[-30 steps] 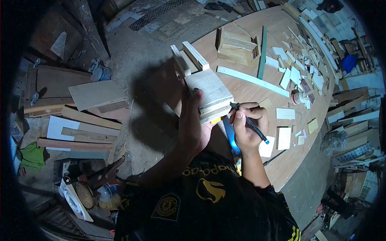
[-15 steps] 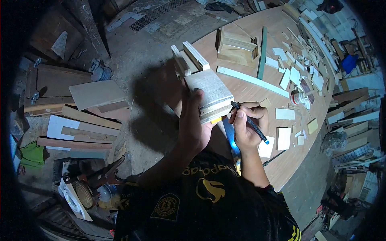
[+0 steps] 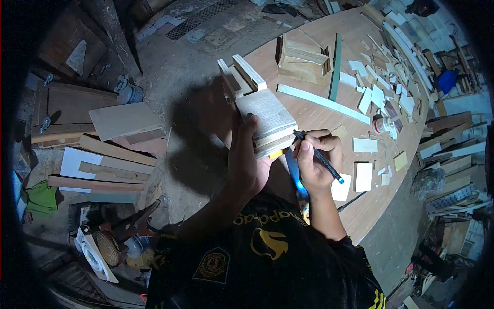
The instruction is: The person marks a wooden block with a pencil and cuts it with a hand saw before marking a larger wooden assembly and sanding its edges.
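A wooden assembly of stacked boards (image 3: 266,114) is raised above the table's near left edge. My left hand (image 3: 247,149) grips it from the left and below, with the thumb on its face. My right hand (image 3: 317,157) pinches a black pencil with a blue end (image 3: 328,166); its tip is at the assembly's right corner. Something yellow (image 3: 277,154) shows beneath the assembly, mostly hidden by my left hand.
On the round wooden table (image 3: 314,41) lie another wooden assembly (image 3: 304,62), a green strip (image 3: 336,67), a pale strip (image 3: 324,104), a small tub (image 3: 382,125) and many wood scraps. Boards (image 3: 126,121) lie at the left.
The wooden assembly in my left hand has shifted very slightly left. My right hand and the pencil have barely moved.
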`<action>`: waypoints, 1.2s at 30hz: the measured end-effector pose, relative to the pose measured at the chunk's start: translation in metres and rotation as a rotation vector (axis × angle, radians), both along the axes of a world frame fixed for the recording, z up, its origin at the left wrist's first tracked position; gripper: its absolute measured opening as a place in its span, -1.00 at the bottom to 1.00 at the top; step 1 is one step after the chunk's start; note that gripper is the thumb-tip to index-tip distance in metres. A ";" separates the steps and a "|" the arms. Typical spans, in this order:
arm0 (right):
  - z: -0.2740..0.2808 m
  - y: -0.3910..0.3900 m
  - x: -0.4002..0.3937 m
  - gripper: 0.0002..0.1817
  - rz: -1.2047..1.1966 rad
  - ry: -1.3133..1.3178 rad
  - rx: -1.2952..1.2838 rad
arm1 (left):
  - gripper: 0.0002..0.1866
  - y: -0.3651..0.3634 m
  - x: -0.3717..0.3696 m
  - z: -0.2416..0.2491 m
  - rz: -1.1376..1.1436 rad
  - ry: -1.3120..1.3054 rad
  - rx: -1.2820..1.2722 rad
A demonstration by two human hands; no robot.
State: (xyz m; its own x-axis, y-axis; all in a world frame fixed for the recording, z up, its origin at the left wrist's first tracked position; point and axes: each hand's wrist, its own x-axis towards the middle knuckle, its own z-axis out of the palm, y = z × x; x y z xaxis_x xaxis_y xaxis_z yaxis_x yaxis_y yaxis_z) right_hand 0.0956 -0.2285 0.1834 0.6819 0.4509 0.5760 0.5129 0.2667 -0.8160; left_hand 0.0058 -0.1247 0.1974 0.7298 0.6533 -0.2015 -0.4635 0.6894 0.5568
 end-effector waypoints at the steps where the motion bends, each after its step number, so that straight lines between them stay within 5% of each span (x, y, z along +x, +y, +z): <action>1: 0.000 0.000 -0.002 -0.83 0.000 -0.001 0.001 | -0.29 -0.001 0.001 0.001 0.009 -0.010 0.003; 36: 0.000 -0.002 0.001 -0.83 -0.006 -0.001 -0.012 | -0.25 -0.001 -0.002 0.000 -0.016 0.008 0.037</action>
